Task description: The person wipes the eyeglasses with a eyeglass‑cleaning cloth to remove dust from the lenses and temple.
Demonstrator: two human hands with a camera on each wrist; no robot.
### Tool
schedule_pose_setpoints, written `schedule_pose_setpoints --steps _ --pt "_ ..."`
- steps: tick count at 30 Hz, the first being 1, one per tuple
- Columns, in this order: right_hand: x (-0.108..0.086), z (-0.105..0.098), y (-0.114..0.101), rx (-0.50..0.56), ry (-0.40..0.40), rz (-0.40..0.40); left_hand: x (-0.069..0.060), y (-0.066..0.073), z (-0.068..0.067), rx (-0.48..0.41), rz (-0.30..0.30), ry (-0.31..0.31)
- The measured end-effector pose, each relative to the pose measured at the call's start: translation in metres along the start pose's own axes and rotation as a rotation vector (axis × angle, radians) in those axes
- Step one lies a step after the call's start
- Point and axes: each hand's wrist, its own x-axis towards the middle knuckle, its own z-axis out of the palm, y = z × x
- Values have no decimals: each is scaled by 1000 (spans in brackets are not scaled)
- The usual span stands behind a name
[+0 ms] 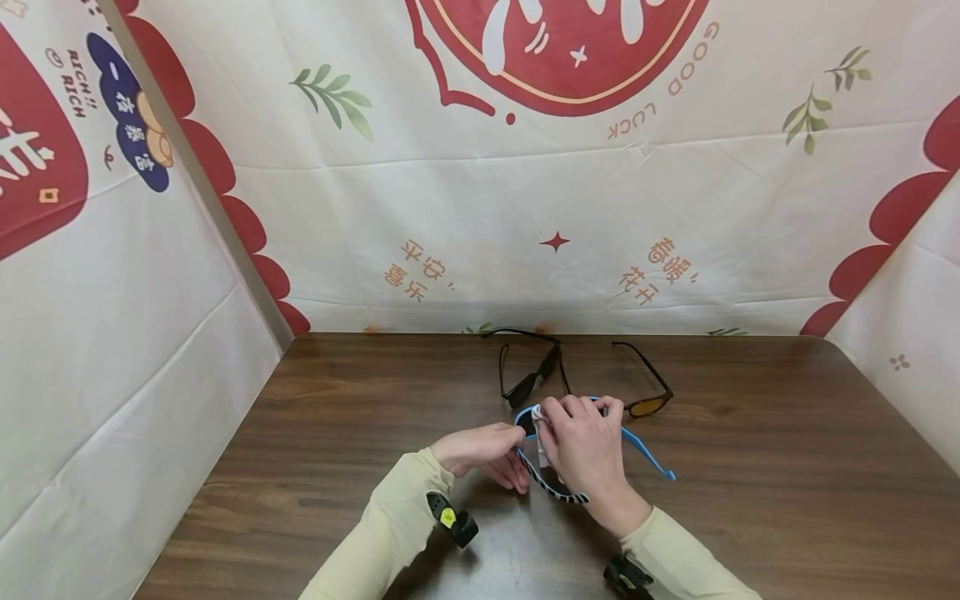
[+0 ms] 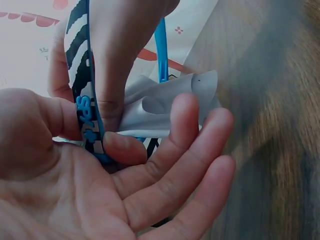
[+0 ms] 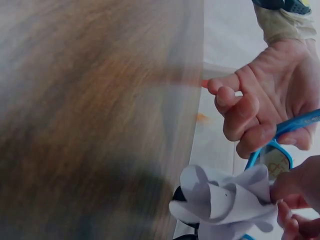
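My two hands meet over a brown wooden tabletop (image 1: 360,417). Between my fingers is a pair of blue sunglasses (image 1: 527,423). My left hand (image 1: 487,454) pinches the black-and-white striped arm (image 2: 82,65) at its lettered end, between thumb and forefinger; the other fingers are loosely spread. My right hand (image 1: 588,437) grips a pale, crumpled cloth (image 2: 165,110), bunched up at the front of the sunglasses; the hand itself hides exactly where it presses. The plain blue arm (image 1: 647,454) sticks out to the right of my right fingers. Just beyond my fingers lie black glasses (image 1: 525,389) and, farther right, a pair with an amber lens (image 1: 648,407) showing.

As I judge it, the weak point is my left pinch: with only thumb and forefinger on the frame, hard pressure from the right could twist the sunglasses loose or strain the hinge. Because the cloth is bunched, a fold could slide aside and let a bare fingertip smudge the glass. If the frame swung away from me, it could knock the pairs just past my fingers.
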Motion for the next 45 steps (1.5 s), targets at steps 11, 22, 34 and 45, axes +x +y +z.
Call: schedule_pose_setpoints --steps 11,22,34,45 --pt "7 -2 -3 136 -142 -107 2 -5 -4 -19 32 -33" --pt "6 -11 -6 -88 -175 27 1 -2 2 9 -12 26" --pt "8 -5 -8 108 -152 -114 0 -11 3 -101 48 -40" --pt "6 -10 -6 -94 -299 -62 1 -13 2 -93 32 -15"
